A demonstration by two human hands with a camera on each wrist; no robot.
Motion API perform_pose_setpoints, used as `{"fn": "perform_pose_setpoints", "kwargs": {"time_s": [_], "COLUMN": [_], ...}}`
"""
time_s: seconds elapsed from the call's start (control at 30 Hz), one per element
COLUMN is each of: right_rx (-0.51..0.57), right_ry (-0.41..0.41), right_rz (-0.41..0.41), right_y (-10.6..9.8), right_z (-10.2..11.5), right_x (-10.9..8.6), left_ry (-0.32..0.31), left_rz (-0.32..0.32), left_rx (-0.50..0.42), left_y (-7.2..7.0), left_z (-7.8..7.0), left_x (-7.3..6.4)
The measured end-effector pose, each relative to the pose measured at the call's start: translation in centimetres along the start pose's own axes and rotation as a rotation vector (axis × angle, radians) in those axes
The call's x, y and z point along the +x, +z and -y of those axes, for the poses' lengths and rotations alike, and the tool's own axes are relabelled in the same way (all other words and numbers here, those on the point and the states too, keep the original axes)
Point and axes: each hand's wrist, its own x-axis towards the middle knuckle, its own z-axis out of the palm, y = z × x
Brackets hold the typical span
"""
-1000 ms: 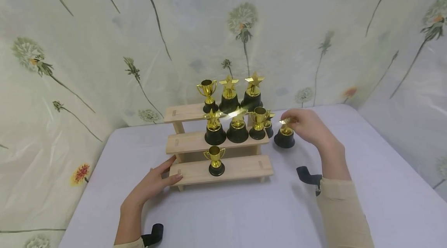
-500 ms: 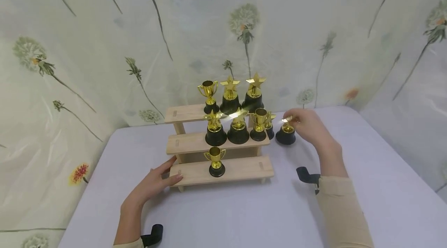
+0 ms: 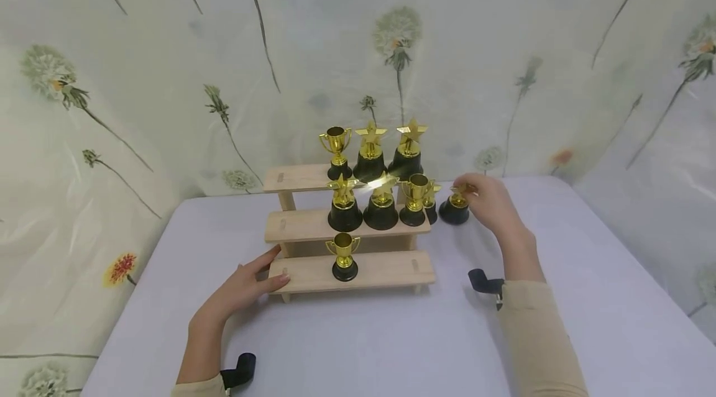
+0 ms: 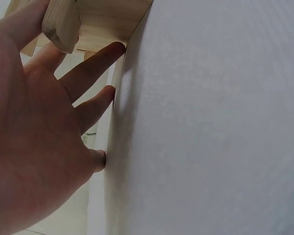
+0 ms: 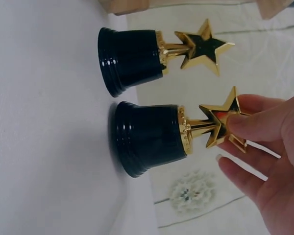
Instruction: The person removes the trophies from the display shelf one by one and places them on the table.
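Note:
My left hand (image 3: 237,291) holds the left end of the lowest shelf of a three-tier wooden display stand (image 3: 386,265), thumb on its top. In the left wrist view, the other fingers spread down toward the white tabletop. Right of the stand, my right hand (image 3: 492,201) pinches the gold star of a star trophy (image 5: 149,137) between thumb and fingers. Its black base is right at the tabletop. Close beside it stands another star trophy (image 5: 132,58), partly hidden in the head view behind a gold cup trophy (image 3: 415,195) on the middle shelf.
The top shelf bears a cup trophy (image 3: 337,151) and two star trophies. Two more star trophies (image 3: 381,207) stand on the middle shelf. A cup trophy (image 3: 344,255) sits on the lowest shelf. Behind the white table (image 3: 358,347) hangs a dandelion-print curtain (image 3: 313,61).
My right hand has shifted slightly back with the star trophy, bringing it closer to the one beside it. The left hand keeps its hold on the stand. The head view has shifted slightly.

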Motion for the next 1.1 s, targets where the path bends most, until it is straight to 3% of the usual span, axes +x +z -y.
{"fn": "perform_pose_setpoints", "kwargs": {"time_s": [0.4,0.93,1.1], "right_rx": [-0.039,-0.02,-0.024], "right_ry": [0.039,0.069,0.036], "right_rz": [-0.055,-0.008,-0.024], "right_y": [0.8,1.0,0.5], "right_z": [-1.5,-1.5,-1.3], "right_x": [-0.3,0.1,0.2], "left_ry": [0.016,0.005,0.019], "left_rz": [0.011,-0.009,-0.013], "left_rx": [0.006,0.01,0.008], "left_y": [-0.1,-0.3,-0.3], "left_z": [-0.3,-0.1,0.0], "left_x": [-0.1,-0.1,0.0]}}
